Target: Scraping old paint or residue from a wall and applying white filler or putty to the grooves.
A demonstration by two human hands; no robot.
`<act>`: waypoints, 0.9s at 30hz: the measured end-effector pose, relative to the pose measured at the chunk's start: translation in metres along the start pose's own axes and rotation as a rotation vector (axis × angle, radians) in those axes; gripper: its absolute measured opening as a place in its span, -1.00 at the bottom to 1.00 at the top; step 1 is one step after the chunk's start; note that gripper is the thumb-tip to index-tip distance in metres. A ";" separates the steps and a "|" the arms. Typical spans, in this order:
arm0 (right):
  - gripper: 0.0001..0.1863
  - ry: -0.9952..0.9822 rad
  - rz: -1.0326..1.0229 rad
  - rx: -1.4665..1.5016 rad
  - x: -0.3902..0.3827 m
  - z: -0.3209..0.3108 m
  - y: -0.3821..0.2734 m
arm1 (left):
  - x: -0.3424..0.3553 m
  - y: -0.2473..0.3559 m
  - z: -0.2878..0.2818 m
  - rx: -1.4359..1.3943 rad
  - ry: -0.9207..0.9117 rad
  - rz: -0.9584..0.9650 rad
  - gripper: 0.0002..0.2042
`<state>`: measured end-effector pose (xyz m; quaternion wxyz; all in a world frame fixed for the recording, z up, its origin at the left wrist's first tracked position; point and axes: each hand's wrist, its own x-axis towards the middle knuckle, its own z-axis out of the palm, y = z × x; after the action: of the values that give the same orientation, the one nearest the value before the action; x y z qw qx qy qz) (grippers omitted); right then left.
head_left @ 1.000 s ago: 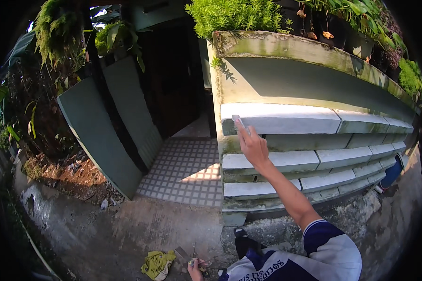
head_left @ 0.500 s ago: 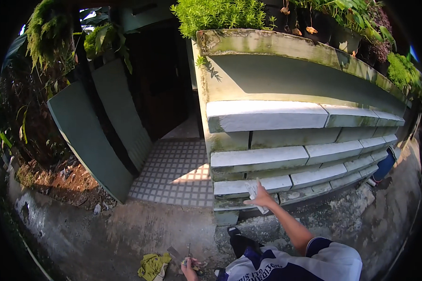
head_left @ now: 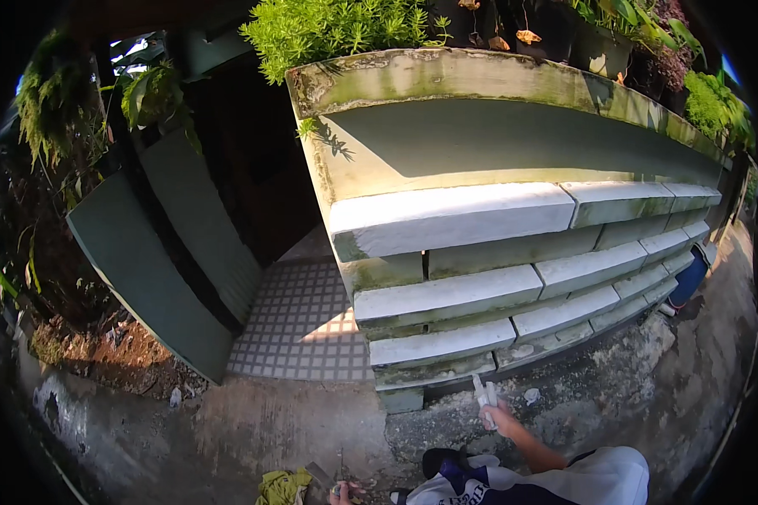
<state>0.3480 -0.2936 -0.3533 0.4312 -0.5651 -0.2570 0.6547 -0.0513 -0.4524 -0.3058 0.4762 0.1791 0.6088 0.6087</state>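
Note:
My right hand (head_left: 500, 418) is closed around a long white hand tool (head_left: 485, 396), whose exact kind I cannot make out. It is held out low in front of the stepped wall, below the bottom white-topped ledge (head_left: 446, 342). At the lower edge my left hand (head_left: 342, 494), partly cut off, is closed on what looks like a flat-bladed scraper (head_left: 319, 474). A thin upright rod shows beside that hand, too small to name. Just left of it lies a crumpled yellow-green cloth (head_left: 281, 488).
Two more white-topped ledges run above, under a mossy planter (head_left: 480, 71) with plants. To the left are a checkered tile floor (head_left: 299, 337), a green panel (head_left: 143, 269) and bare soil. A blue container (head_left: 691, 276) stands at the far right. Rough concrete lies underfoot.
My right hand has come down and away from the bottom ledge with the white tool, its fingers now wrapped round it. The view has shifted, and my left hand sits lower in it.

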 end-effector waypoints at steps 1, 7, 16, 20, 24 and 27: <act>-0.79 -0.012 0.005 -0.011 0.007 -0.008 0.007 | 0.001 0.003 0.006 0.018 -0.013 -0.041 -0.75; -0.69 -0.159 -0.309 -0.764 0.029 0.080 -0.014 | -0.017 0.041 0.050 -0.019 0.136 -0.124 -0.72; -0.66 -0.657 -0.253 -0.515 0.033 0.166 -0.112 | 0.017 0.034 0.088 0.064 0.052 -0.069 -0.81; -0.67 -0.257 -0.862 -0.611 0.011 0.204 -0.188 | 0.039 0.025 0.087 -0.091 -0.083 -0.099 -0.90; -0.59 0.210 -1.179 -0.441 0.016 0.255 -0.260 | 0.063 0.023 0.080 -0.008 -0.195 -0.114 -0.91; -0.53 0.366 -1.341 -0.390 0.028 0.289 -0.290 | 0.085 0.031 0.073 -0.028 -0.293 -0.166 -0.91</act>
<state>0.1498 -0.0821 -0.0628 0.6677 -0.4530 -0.5844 0.0864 -0.0453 -0.3372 -0.2938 0.6110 0.2085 0.5370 0.5430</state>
